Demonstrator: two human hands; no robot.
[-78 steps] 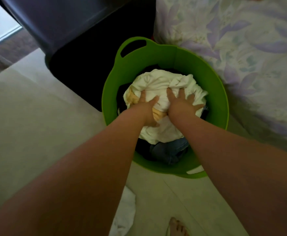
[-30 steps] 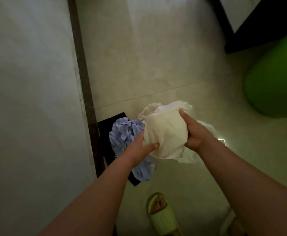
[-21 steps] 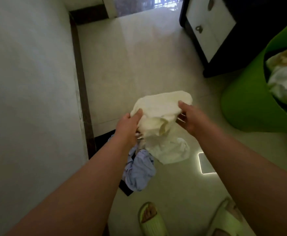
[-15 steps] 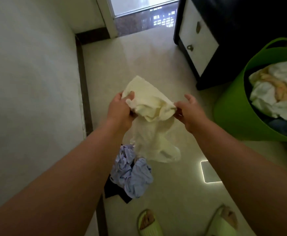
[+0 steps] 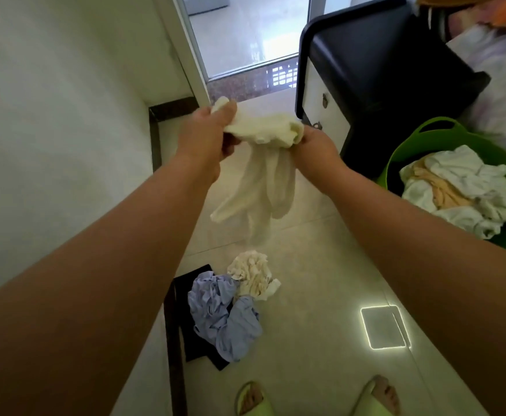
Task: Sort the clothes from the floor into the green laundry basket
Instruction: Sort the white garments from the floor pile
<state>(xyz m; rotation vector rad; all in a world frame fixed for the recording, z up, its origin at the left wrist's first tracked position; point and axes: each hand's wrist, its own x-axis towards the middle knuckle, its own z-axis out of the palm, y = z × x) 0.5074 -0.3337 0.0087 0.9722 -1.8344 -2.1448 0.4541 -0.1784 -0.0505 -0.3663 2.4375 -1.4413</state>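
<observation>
A person looks down along both bare forearms at a pale tiled floor (image 5: 315, 265). The left hand (image 5: 206, 136) and the right hand (image 5: 315, 145) are raised in front of the chest, each with fingers curled around one end of a cream garment (image 5: 263, 163). The top edge of the cloth is bunched between the two hands, and the rest hangs loose below them, clear of the floor

On the tiles beneath, near the person's feet, lies a small heap of clothes: a crumpled off-white piece (image 5: 253, 273) touching a wrinkled light blue shirt (image 5: 223, 313), which lies on top of a flat black garment (image 5: 197, 340). This heap sits against the foot of a white wall (image 5: 59, 130) on the left

The green laundry basket (image 5: 408, 145) stands on the floor at the right edge of view, just beside a dark cabinet (image 5: 378, 73) with a white drawer front. Inside the basket, white laundry (image 5: 468, 187) and a peach-coloured piece are piled high

Two feet in pale green slippers (image 5: 253, 399) show at the bottom edge. A glowing square outline (image 5: 384, 327) marks the floor between the heap and the right forearm
</observation>
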